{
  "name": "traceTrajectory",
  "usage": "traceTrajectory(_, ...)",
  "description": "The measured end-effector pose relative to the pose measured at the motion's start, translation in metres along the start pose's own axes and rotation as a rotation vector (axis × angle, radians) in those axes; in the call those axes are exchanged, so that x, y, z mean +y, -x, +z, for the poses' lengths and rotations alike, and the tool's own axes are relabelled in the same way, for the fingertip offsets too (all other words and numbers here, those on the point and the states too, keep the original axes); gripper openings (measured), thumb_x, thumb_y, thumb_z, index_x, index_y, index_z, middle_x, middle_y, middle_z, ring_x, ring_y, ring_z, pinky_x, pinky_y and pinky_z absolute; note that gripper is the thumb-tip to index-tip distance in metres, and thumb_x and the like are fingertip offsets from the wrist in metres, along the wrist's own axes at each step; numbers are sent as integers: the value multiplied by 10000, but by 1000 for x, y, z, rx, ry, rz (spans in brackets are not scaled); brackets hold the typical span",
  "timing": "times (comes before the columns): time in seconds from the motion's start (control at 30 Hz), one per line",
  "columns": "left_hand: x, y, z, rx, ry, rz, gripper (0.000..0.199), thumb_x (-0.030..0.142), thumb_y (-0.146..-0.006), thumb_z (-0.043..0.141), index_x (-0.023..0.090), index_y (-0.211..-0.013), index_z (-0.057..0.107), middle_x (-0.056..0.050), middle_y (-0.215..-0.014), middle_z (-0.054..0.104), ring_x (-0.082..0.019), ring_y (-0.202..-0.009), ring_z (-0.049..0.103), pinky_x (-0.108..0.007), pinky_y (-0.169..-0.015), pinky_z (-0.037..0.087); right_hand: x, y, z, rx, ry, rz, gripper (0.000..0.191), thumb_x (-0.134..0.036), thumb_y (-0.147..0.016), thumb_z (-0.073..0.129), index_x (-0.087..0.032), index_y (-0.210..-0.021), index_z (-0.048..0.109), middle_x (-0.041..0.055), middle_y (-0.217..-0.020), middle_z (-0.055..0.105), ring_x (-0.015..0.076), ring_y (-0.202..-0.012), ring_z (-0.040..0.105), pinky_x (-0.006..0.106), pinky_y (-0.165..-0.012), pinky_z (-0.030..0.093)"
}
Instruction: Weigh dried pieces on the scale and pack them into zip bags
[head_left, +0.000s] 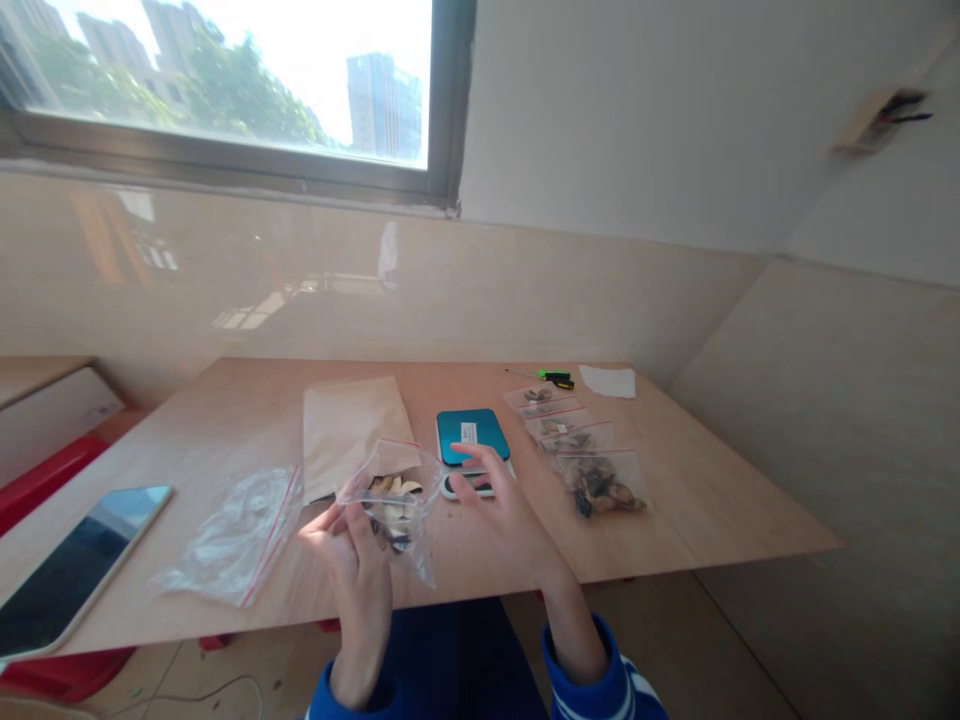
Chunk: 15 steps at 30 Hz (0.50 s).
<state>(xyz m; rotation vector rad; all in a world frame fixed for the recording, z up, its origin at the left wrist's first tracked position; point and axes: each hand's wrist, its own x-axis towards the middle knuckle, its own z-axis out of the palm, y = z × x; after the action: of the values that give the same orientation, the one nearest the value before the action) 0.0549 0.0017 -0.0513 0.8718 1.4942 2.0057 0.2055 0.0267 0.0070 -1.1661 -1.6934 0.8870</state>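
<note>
My left hand (349, 550) pinches the edge of a clear zip bag (424, 545), held up over the near part of the table. Dried slices, pale and dark like dried mushrooms (394, 505), lie inside it. To the right of the bag is my right hand (499, 505), fingers spread and nothing in them. Behind that hand stands a kitchen scale (472, 430) with a blue-green plate, partly covered by my fingers. A brown paper sheet or bag (352, 415) lies flat behind the zip bag.
Several filled zip bags (600, 480) run in a row on the right. Behind them are screwdrivers (555, 378) and a white paper piece (607, 381). On the left lie clear bags (232, 530) and a phone or tablet (82, 560). The wooden table (712, 500) meets the wall.
</note>
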Motion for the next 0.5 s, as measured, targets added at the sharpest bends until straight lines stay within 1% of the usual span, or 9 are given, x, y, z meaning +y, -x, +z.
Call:
traceTrajectory(0.07,4,3,2,-1,-38,-4,317,513,-906,446,213,-992,395,-162,-1194,640,-225,-1118,622,-381,-902,505,5,14,10,30,-28,83,438,-454,-867,569,-229,-1238,507,92,-1275,570,229,-1124,570,398,-961,456)
traceTrajectory(0.13,11,9,5,-21,-68,-5,329,529,-905,432,213,-985,388,-176,-1199,625,-233,-1127,613,-388,-912,501,8,24,22,86,-63,129,487,-456,-825,622,-215,-1228,495,103,-1271,576,242,-1107,579,413,-958,452)
traceTrajectory(0.2,16,15,8,-36,-65,25,320,519,-906,436,218,-989,366,-189,-1242,589,-236,-1166,586,-403,-947,484,9,29,31,134,-120,143,493,-436,-799,651,-200,-1203,498,110,-1219,615,243,-1055,609,409,-924,467)
traceTrajectory(0.27,18,21,10,-33,-11,71,290,480,-909,461,230,-985,336,-195,-1307,537,-232,-1202,560,-422,-977,465,9,30,37,147,-190,140,470,-413,-799,651,-192,-1189,507,108,-1157,657,237,-1011,636,397,-900,478)
traceTrajectory(0.33,17,25,10,-42,59,117,272,425,-899,513,236,-965,329,-195,-1361,485,-232,-1229,538,-438,-990,456,8,31,39,169,-251,120,450,-403,-813,639,-193,-1192,518,103,-1146,674,231,-1017,646,386,-913,477)
traceTrajectory(0.37,15,26,9,-68,91,141,267,396,-888,544,235,-955,341,-191,-1388,459,-236,-1250,520,-446,-1001,447,7,32,38,190,-277,104,436,-405,-826,626,-196,-1196,525,102,-1166,671,227,-1038,642,376,-926,474)
traceTrajectory(0.43,13,26,5,-157,125,199,255,347,-861,596,225,-955,392,-176,-1437,413,-249,-1305,463,-467,-1051,398,4,35,34,232,-330,73,399,-415,-864,582,-203,-1199,538,97,-1202,662,216,-1082,631,352,-944,475)
traceTrajectory(0.5,11,24,1,-228,131,253,243,324,-848,616,221,-979,439,-157,-1464,390,-256,-1341,416,-489,-1098,331,1,39,29,262,-371,54,349,-429,-898,530,-203,-1160,575,90,-1190,671,208,-1095,629,328,-945,483)
